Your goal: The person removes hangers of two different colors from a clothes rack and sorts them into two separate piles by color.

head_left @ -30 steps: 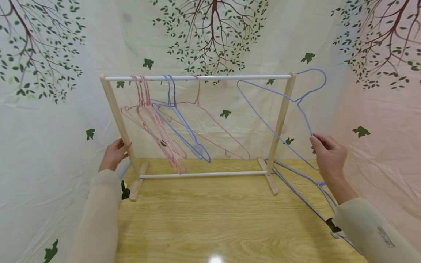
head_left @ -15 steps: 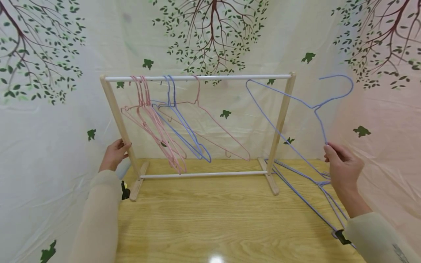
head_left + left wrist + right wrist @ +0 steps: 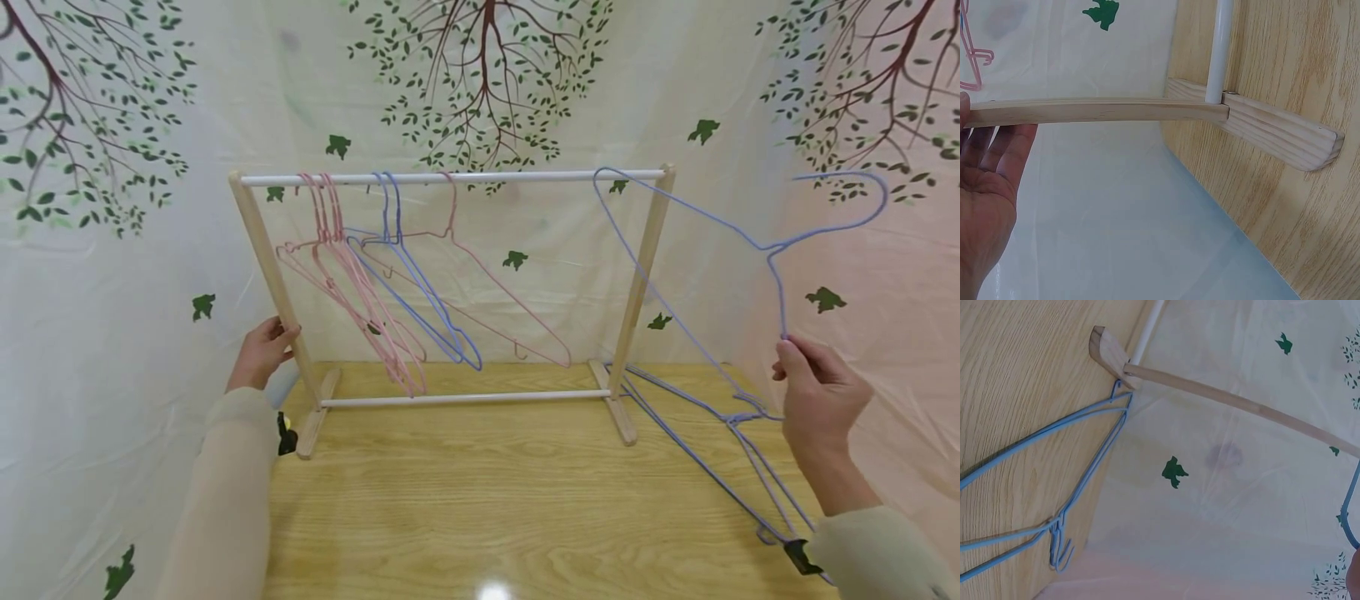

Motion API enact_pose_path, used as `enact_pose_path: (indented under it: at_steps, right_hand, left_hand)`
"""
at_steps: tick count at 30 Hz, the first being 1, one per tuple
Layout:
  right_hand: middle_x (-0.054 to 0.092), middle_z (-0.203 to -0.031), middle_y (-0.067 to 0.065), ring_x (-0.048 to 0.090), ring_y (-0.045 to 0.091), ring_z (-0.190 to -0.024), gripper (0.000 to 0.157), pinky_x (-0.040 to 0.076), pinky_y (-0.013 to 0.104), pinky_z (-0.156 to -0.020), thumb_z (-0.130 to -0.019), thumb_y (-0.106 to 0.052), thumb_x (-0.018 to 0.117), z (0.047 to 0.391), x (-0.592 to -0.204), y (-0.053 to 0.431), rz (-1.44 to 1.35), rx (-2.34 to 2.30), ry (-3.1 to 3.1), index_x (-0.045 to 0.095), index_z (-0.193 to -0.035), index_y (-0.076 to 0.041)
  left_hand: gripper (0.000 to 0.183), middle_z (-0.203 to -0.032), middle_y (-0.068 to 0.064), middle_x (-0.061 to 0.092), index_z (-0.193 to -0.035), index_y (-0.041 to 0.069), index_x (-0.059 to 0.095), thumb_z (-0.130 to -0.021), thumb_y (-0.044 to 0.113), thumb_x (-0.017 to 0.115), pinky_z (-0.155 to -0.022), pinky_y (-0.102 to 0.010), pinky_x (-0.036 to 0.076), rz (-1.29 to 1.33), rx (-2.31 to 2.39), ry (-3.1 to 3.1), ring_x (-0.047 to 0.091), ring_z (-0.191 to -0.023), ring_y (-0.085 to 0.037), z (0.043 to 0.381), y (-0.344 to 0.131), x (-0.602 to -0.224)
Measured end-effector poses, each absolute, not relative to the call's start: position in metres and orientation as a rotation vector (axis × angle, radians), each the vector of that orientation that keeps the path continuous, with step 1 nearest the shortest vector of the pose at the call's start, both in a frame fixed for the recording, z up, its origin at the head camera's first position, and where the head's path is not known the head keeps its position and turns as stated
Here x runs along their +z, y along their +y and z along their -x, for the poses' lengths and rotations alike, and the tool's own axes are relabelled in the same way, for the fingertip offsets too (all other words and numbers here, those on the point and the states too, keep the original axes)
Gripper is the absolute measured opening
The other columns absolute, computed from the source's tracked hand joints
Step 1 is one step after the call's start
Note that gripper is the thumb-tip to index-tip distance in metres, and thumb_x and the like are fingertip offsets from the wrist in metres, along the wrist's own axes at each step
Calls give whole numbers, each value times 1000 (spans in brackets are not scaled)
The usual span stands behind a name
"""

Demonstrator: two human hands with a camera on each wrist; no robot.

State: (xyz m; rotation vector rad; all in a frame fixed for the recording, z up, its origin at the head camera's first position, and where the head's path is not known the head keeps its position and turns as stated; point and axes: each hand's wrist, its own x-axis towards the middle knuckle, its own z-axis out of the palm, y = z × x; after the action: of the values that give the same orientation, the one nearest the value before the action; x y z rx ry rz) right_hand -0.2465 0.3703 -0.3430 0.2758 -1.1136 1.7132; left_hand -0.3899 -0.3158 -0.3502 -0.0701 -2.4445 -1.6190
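Note:
My left hand (image 3: 262, 354) grips the left wooden post (image 3: 266, 258) of a small clothes rack, thumb on one side and fingers on the other, as the left wrist view (image 3: 1094, 112) shows of the post. Beyond the rack's right side, my right hand (image 3: 825, 404) pinches a blue wire hanger (image 3: 770, 248) by one arm. Its hook points up and right, and its far corner overlaps the rack's top rail in the head view. In the right wrist view only a bit of that hanger (image 3: 1345, 515) and a fingertip appear at the right edge.
Several pink hangers (image 3: 330, 237), two blue hangers (image 3: 397, 239) and a separate pink hanger (image 3: 451, 233) hang from the white top rail (image 3: 517, 177). More blue hangers (image 3: 1057, 520) lie on the wooden table (image 3: 450, 500), beside the rack's right foot (image 3: 618, 417). A leaf-printed cloth (image 3: 510, 308) hangs behind.
My right hand has moved right and somewhat down, carrying the blue hanger away from the rack's right post. My left hand has stayed on the left post.

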Motion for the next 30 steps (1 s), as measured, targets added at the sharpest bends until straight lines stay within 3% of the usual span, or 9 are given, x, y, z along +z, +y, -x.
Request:
enact_pose_path:
  at_steps: [10, 18, 25, 30]
  right_hand:
    - [66, -62, 13, 56, 17, -47, 19, 50, 18, -46, -77, 15, 75, 243, -340, 381, -212, 1740, -993, 66, -89, 26]
    - [68, -66, 16, 56, 17, -46, 17, 48, 18, -43, -76, 18, 72, 241, -338, 393, -149, 1727, -893, 65, -89, 27]
    - [67, -63, 13, 55, 15, -44, 23, 47, 16, -43, -76, 12, 77, 236, -341, 401, -50, 1700, -928, 65, -90, 27]
    - [66, -61, 11, 56, 14, -44, 24, 47, 16, -42, -77, 12, 77, 234, -346, 406, -27, 1700, -947, 65, -91, 26]
  left_hand:
    - [56, -145, -31, 39, -154, -4, 27, -108, 25, 43, -108, -53, 38, 59, -1660, -2452, 46, -126, -34, 390, -318, -351]
    - [56, -144, -30, 42, -154, -4, 28, -108, 25, 43, -108, -53, 39, 47, -1658, -2445, 48, -123, -31, 390, -318, -351]
    - [57, -146, -31, 40, -154, -3, 26, -108, 25, 44, -108, -54, 38, 50, -1674, -2438, 42, -130, -40, 391, -317, -352]
    - [58, -146, -30, 40, -154, -3, 26, -107, 25, 44, -109, -54, 38, 55, -1671, -2439, 42, -130, -40, 392, -318, -352]
